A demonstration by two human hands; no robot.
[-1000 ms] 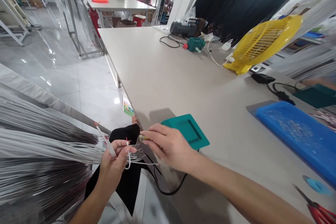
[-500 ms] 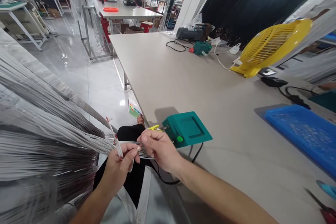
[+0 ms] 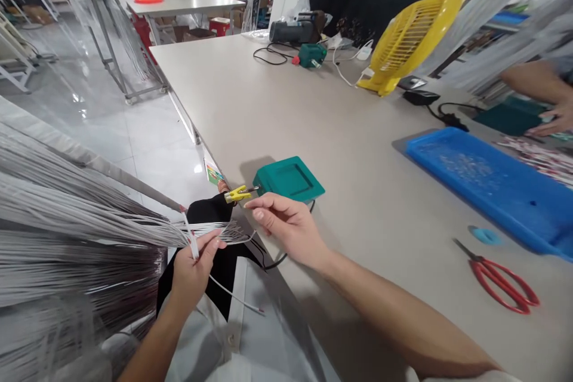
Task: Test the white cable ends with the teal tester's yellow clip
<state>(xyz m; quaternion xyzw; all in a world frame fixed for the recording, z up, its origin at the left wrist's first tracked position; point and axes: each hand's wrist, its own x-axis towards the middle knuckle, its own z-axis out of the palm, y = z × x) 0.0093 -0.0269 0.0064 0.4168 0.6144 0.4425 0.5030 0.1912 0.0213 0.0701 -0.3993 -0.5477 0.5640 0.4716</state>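
My left hand [image 3: 194, 265] is closed on a few white wires [image 3: 192, 245], whose upper ends show red tips. One loose wire [image 3: 237, 296] runs down from below this hand across my lap. Behind it, a thick bundle of white-grey wires [image 3: 147, 221] stretches in from the left, its ends fanning out between my hands. My right hand [image 3: 290, 230] is held apart from the left, above the table edge, with bent, parted fingers and nothing visible in them. Just beyond it are a green box-shaped device [image 3: 286, 176] and a yellow clip [image 3: 238, 193] attached at its left side.
Red-handled scissors [image 3: 505, 283], a light-blue ring [image 3: 486, 235] and a blue tray [image 3: 474, 191] lie on the right of the table [image 3: 313, 113]. Farther back are a yellow fan [image 3: 409, 42] and a green plug-like device [image 3: 312, 55]. Another person's hand [image 3: 557, 116] is at far right.
My right hand has drawn away from the left and its fingers have parted. A loose wire now hangs below my left hand. The view has swung right, bringing the scissors fully into sight.
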